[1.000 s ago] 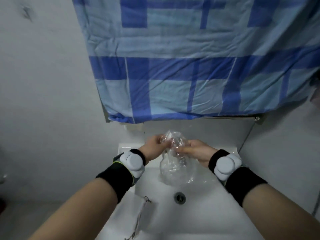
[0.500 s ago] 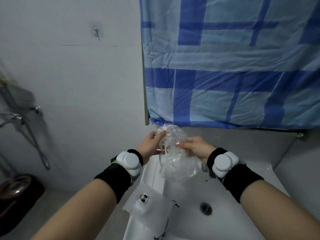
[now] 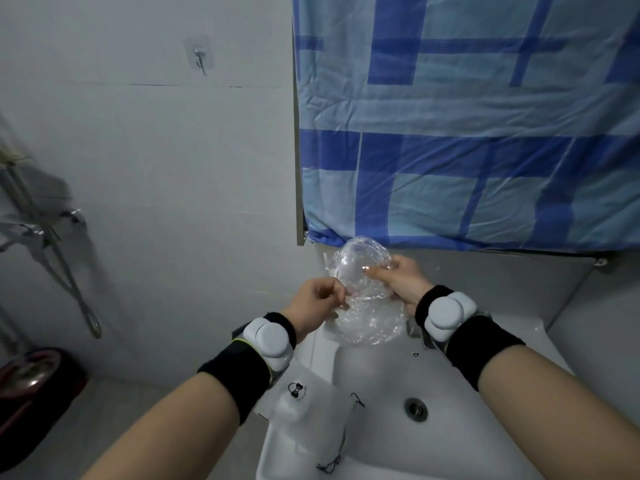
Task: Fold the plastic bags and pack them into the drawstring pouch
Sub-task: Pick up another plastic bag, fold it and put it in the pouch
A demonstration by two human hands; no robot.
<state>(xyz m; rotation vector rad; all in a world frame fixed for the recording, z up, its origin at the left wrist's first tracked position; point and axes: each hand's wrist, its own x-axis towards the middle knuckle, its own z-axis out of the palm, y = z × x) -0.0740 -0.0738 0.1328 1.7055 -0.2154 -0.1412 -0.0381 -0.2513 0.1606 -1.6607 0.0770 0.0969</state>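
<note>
Both hands' fingers [image 3: 334,295] pinch the clear plastic bag [image 3: 367,306] between them above the sink [image 3: 485,427].

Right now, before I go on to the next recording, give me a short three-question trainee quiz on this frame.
1. True or false: both hands grip the clear plastic bag in the air above the sink.
2. Where does the drawstring pouch lie? A) hung on the wall hook B) on the sink's left edge, near the person C) inside the plastic bag
3. Fill in: the cloth hanging behind the sink is checked in light and dark ____.

Key
1. True: the left hand pinches the bag's left side and the right hand holds its upper right.
2. B
3. blue, on the checked cloth.
</note>
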